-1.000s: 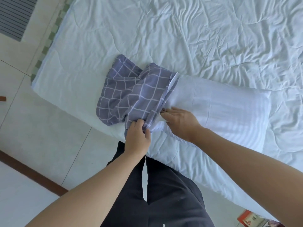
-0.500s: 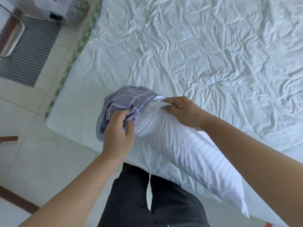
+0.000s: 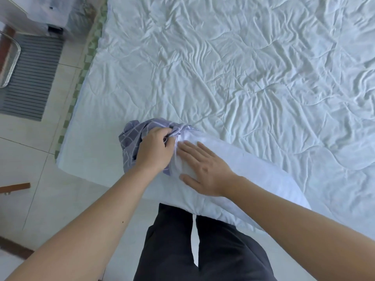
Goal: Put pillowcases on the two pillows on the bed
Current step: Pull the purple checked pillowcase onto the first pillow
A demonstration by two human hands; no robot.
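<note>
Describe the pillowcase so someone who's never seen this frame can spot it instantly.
Start from the big white rumpled bed and go to its near left corner, where a white pillow lies at the edge. The pillowcase is the bunched cloth over that pillow's far end, gripped by the left hand. It is the only patterned fabric there: grey-purple with a white grid.

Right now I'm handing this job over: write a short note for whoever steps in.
Left hand: grips the bunched opening of the purple checked pillowcase.
Right hand: flat, fingers straight, pressing on the white pillow.
Pillow lies across the near corner of the bed, overhanging the edge.
Done: pillowcase is over only the pillow's far end.
Left: draw it down the whole pillow. No second pillow or case in view.
</note>
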